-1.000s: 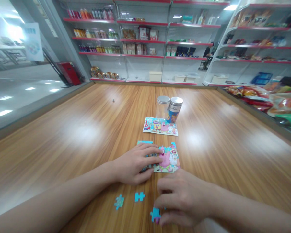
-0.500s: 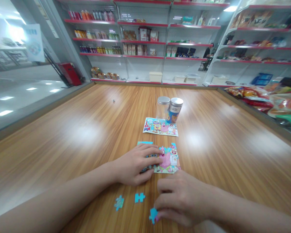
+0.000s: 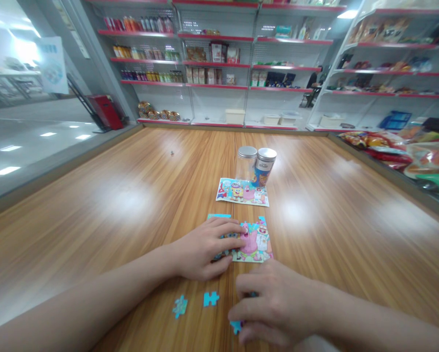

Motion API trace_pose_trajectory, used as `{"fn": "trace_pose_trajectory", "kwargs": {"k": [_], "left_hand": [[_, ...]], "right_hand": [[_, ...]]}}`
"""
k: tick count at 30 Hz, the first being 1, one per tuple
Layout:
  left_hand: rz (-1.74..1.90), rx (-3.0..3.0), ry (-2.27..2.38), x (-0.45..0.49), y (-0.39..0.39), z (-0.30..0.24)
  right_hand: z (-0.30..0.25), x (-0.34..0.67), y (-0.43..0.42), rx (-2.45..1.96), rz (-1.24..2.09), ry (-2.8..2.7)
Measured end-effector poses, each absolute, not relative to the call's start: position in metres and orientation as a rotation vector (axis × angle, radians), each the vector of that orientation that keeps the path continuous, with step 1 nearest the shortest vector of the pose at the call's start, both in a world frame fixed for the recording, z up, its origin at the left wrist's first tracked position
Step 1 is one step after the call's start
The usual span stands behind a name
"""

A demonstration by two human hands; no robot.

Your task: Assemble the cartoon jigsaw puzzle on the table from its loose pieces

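Note:
My left hand (image 3: 201, 249) lies flat, fingers stretched out, on the left part of a partly joined cartoon jigsaw (image 3: 254, 242) on the wooden table (image 3: 131, 205). My right hand (image 3: 274, 303) is curled at the near edge, thumb and fingers pinched on a blue puzzle piece (image 3: 236, 326) that mostly hides under them. Two loose blue pieces lie just left of it: one piece (image 3: 211, 298) and a paler piece (image 3: 179, 306). Beyond the jigsaw lies a printed reference picture (image 3: 242, 191).
Two lidded jars stand behind the picture: a clear jar (image 3: 246, 163) and a blue-labelled jar (image 3: 264, 166). Snack bags (image 3: 399, 146) pile along the right edge. Shelves of goods (image 3: 212, 63) line the back, and a red case (image 3: 104, 111) stands far left.
My right hand has drawn the blue piece in under its fingers, so less of it shows now. My left hand has stayed on the jigsaw.

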State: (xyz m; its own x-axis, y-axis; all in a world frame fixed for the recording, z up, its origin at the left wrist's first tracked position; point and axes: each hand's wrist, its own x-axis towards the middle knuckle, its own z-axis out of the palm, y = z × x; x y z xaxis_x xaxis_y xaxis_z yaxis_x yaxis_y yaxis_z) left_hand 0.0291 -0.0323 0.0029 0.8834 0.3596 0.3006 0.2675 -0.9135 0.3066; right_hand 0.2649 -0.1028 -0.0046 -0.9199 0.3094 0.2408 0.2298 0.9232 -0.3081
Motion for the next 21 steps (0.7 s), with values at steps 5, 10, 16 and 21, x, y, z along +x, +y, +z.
{"fn": "trace_pose_trajectory", "kwargs": {"k": [5, 10, 16, 21], "left_hand": [[0.524, 2.796, 0.474, 0.0296, -0.0323, 0.0031], [0.514, 2.800, 0.471, 0.0297, -0.0321, 0.0027], [0.505, 2.807, 0.475, 0.0293, -0.0317, 0.0018], [0.487, 2.805, 0.480, 0.0290, -0.0318, 0.0015]], "right_hand": [[-0.0029, 0.2653, -0.0999, -0.448, 0.419, -2.782], [0.0005, 0.2640, -0.0981, -0.498, 0.474, -2.766], [0.0009, 0.2630, -0.0966, -0.412, 0.547, -2.684], [-0.0019, 0.2623, -0.0944, -0.287, 0.798, -2.477]]}}
